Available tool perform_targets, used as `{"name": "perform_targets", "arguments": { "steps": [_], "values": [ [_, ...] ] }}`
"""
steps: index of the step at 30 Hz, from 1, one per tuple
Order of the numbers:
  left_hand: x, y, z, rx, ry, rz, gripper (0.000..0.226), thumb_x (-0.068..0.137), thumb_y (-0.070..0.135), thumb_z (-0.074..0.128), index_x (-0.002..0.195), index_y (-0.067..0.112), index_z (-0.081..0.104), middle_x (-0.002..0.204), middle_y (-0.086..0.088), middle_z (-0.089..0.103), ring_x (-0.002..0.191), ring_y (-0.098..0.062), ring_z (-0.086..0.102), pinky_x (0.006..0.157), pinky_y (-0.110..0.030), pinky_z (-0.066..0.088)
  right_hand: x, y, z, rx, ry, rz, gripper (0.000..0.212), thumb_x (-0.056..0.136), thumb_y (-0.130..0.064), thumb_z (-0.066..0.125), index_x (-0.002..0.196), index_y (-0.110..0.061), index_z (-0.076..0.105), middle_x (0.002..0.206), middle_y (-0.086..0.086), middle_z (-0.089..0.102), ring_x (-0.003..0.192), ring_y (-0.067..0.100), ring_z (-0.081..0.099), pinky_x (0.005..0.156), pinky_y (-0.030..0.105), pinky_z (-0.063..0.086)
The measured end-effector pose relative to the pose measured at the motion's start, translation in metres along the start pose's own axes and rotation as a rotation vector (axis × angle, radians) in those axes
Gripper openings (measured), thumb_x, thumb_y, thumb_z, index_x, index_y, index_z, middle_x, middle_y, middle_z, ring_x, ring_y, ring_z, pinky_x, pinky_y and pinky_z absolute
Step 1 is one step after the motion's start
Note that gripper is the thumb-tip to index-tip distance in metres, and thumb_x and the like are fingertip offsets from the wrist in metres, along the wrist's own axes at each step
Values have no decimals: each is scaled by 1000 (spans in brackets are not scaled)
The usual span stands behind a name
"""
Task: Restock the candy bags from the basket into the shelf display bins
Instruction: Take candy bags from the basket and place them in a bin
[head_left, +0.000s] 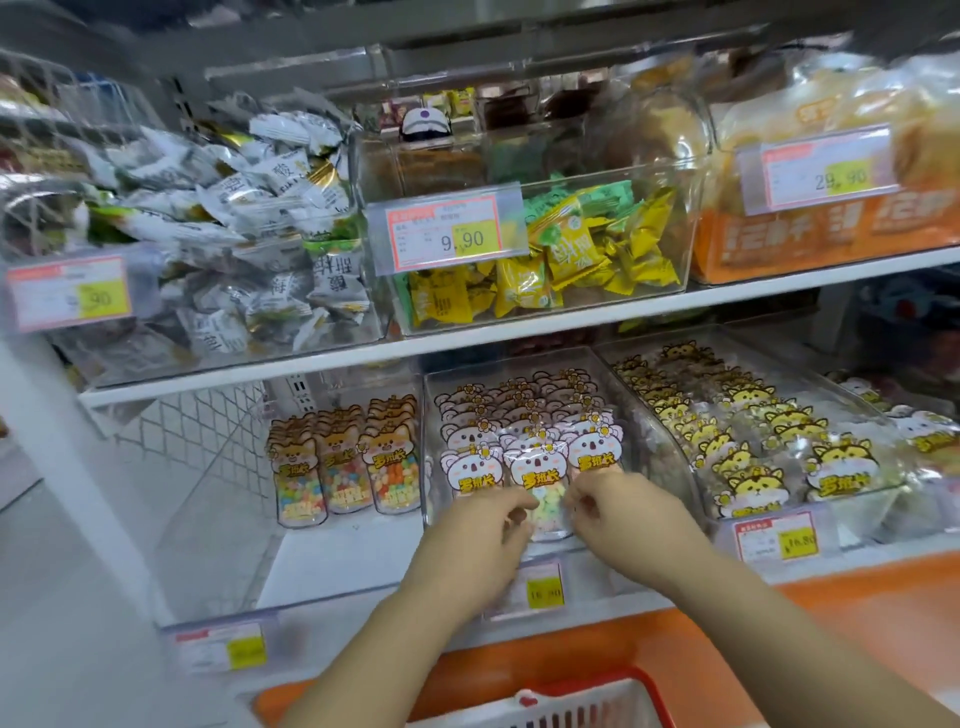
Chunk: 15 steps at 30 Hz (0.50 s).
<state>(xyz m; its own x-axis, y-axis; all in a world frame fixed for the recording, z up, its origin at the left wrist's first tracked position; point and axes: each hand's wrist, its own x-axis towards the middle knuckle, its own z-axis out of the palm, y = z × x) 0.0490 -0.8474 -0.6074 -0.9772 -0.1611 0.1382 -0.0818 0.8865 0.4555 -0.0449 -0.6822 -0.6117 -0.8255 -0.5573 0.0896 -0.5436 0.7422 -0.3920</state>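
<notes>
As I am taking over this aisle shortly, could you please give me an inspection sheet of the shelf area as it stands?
Surface: white lower shelf, carrying clear plastic bins side by side.
Job's things: pink koala-shaped candy bag at the front of the clear middle bin, with rows of like bags behind it; red-rimmed white basket at the bottom edge, contents hidden.
Clutter: nothing seen.
Hands: left hand and right hand each pinch a side of the koala bag.
Cables: nothing seen.
Surroundings: orange fox-shaped bags in the left bin, yellow cat-shaped bags in the right; yellow and green wrapped sweets on the shelf above.
</notes>
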Motion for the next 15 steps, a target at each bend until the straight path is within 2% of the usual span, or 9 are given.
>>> {"name": "perform_targets", "arguments": {
  "steps": [4, 6, 10, 13, 15],
  "values": [
    [-72, 2, 1, -143, 171, 108, 24, 100, 23, 56, 120, 31, 67, 117, 17, 65, 106, -1, 59, 94, -22, 47, -44, -11, -5, 134, 263, -223, 15, 91, -22, 60, 102, -25, 70, 98, -6, 70, 91, 18, 65, 75, 38, 55],
    [-109, -6, 13, -241, 193, 63, 22, 100, 20, 57, 117, 27, 69, 113, 16, 67, 104, -1, 61, 92, -20, 48, -69, -18, 6, 201, 285, -281, 12, 90, -18, 63, 98, -21, 71, 91, -4, 71, 83, 18, 65, 72, 36, 54],
    [-164, -35, 64, -263, 129, -82, 23, 97, 13, 58, 115, 20, 70, 112, 6, 71, 101, -12, 65, 90, -30, 51, -113, -28, 69, 109, 51, -197, 15, 89, -28, 58, 99, -27, 69, 93, -7, 72, 87, 20, 66, 73, 37, 54],
    [-192, -64, 107, -208, -77, -275, 28, 100, 17, 55, 124, 22, 66, 122, 7, 68, 109, -13, 64, 94, -28, 50, -141, -20, 126, 13, -193, -104, 23, 90, -28, 55, 109, -29, 68, 103, -5, 72, 96, 22, 67, 76, 35, 54],
    [-211, -88, 134, -156, -258, -361, 29, 101, 23, 53, 129, 24, 63, 127, 4, 66, 111, -17, 63, 96, -33, 51, -160, -9, 157, -10, -314, -49, 25, 89, -23, 54, 108, -23, 70, 103, -1, 72, 97, 23, 67, 79, 33, 53]
  ]
}}
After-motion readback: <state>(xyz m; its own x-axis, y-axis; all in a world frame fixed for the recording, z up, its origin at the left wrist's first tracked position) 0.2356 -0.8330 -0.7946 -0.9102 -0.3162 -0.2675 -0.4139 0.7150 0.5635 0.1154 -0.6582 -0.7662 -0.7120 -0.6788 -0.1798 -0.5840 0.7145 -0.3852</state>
